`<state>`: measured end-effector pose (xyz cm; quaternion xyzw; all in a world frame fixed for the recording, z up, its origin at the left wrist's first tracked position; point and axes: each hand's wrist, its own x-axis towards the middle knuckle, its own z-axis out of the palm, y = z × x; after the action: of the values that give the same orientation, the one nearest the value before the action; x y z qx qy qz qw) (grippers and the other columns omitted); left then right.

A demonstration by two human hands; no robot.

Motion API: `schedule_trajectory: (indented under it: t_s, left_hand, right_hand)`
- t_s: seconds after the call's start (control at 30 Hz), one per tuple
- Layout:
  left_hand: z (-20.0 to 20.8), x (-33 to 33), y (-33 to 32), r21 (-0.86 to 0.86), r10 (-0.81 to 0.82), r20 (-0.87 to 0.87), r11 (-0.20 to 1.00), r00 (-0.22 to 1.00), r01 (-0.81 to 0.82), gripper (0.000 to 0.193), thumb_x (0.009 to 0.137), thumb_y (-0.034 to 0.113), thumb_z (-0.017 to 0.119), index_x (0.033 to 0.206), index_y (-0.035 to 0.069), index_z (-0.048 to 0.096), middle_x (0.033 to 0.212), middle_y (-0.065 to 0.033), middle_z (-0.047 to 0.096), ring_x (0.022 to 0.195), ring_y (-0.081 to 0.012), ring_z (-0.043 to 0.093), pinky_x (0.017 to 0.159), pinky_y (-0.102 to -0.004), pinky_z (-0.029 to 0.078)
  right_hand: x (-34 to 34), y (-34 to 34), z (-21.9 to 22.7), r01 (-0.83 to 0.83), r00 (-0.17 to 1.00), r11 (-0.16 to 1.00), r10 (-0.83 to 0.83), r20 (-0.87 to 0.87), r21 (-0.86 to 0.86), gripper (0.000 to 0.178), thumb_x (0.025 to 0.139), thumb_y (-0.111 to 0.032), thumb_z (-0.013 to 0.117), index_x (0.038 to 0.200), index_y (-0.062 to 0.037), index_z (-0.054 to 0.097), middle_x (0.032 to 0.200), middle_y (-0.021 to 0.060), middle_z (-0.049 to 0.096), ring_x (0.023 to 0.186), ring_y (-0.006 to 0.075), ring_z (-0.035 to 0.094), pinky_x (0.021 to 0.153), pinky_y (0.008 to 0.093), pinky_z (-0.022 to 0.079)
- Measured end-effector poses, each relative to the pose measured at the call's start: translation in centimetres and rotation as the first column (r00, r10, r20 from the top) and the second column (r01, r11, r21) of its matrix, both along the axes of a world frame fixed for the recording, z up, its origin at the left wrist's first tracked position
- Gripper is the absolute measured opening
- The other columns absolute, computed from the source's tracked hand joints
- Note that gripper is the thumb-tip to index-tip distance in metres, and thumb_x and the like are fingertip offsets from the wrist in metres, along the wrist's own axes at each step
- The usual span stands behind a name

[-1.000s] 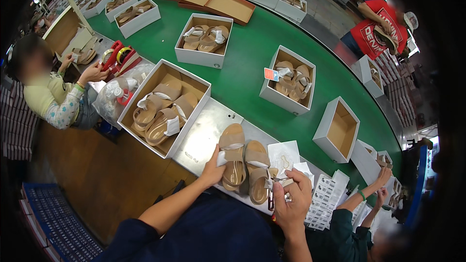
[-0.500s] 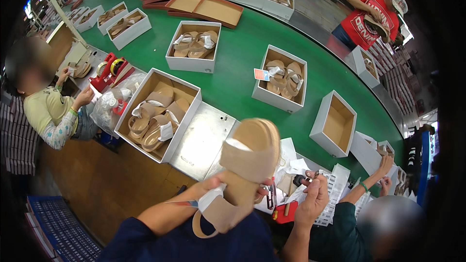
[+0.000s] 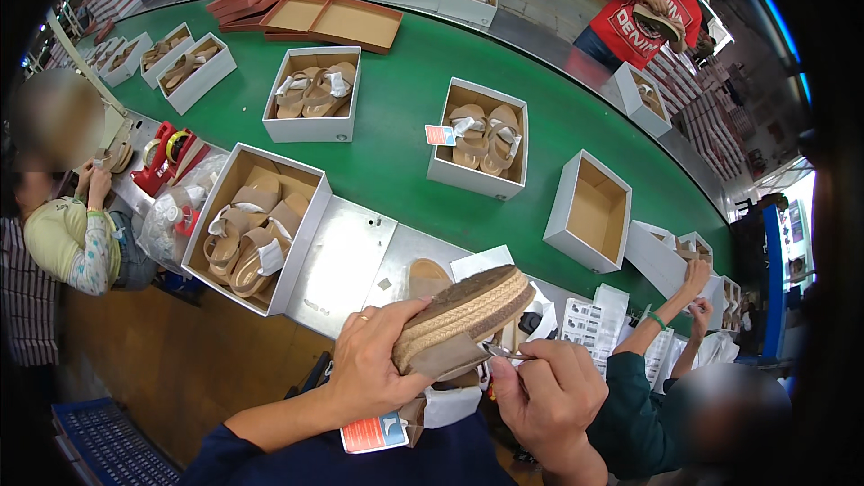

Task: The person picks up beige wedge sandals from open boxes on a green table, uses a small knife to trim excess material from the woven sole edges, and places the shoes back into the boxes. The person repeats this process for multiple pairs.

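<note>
My left hand (image 3: 371,362) grips a tan sandal (image 3: 463,313) tilted on its side, its brown sole and woven edge turned up. An orange, blue and white tag (image 3: 373,433) hangs below my left wrist, by the sandal's strap and white wrapping. In my right hand (image 3: 553,396), closed, is a small pointed metal tool (image 3: 504,354); its exact kind is unclear. The tool's tip is at the sandal's lower edge, by the upper. Behind it, another tan sandal (image 3: 427,277) lies partly hidden on the metal surface.
A white box (image 3: 306,261) of wrapped sandals stands to my left. More sandal boxes (image 3: 313,93) sit on the green table (image 3: 396,117), one open box (image 3: 589,211) without shoes. Co-workers sit left and right; one in red (image 3: 643,4) stands across. Label sheets (image 3: 585,328) lie right.
The sandal has been turned from its top side to show its sole and woven edge. My right hand has brought the metal tool against it. The view has shifted slightly right.
</note>
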<state>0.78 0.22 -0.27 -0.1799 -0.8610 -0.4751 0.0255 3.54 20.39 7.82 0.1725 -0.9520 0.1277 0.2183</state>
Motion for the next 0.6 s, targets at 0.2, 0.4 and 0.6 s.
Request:
schedule_trajectory:
  t_s: [0.2, 0.4, 0.6]
  left_hand:
    - [0.2, 0.2, -0.1, -0.09, 0.129, -0.24, 0.984, 0.962, -0.154, 0.073, 0.057, 0.028, 0.08, 0.124, 0.005, 0.061, 0.114, -0.0101, 0.065, 0.085, -0.025, 0.059, 0.075, -0.0363, 0.041]
    - [0.1, 0.3, -1.1, -0.144, 0.172, -0.304, 0.964, 0.937, -0.224, 0.073, 0.056, 0.029, 0.08, 0.123, 0.007, 0.062, 0.117, -0.0092, 0.064, 0.085, -0.0248, 0.059, 0.075, -0.0366, 0.041]
    - [0.4, 0.7, -2.3, -0.158, 0.188, -0.264, 0.959, 0.946, -0.235, 0.076, 0.055, 0.031, 0.083, 0.124, 0.007, 0.062, 0.116, -0.0084, 0.064, 0.086, -0.0238, 0.058, 0.077, -0.0362, 0.041]
  right_hand:
    - [-0.1, -1.5, 1.0, 0.003, 1.0, 0.995, -0.003, 0.0, 0.097, 0.029, 0.073, -0.017, 0.08, 0.064, -0.0039, 0.056, 0.078, 0.0082, 0.064, 0.065, 0.0259, 0.061, 0.053, 0.0355, 0.048]
    - [-0.5, 0.0, -0.5, 0.152, 0.883, 0.905, 0.055, 0.465, -0.396, 0.029, 0.088, -0.025, 0.071, 0.072, -0.0066, 0.056, 0.078, 0.0045, 0.064, 0.061, 0.019, 0.06, 0.054, 0.0292, 0.048]
    - [-1.7, 0.2, -2.8, 0.718, 0.58, -0.054, 0.597, 0.554, -0.693, 0.011, 0.1, -0.013, 0.054, 0.1, -0.004, 0.048, 0.097, 0.0121, 0.064, 0.07, 0.0176, 0.064, 0.071, 0.0312, 0.054]
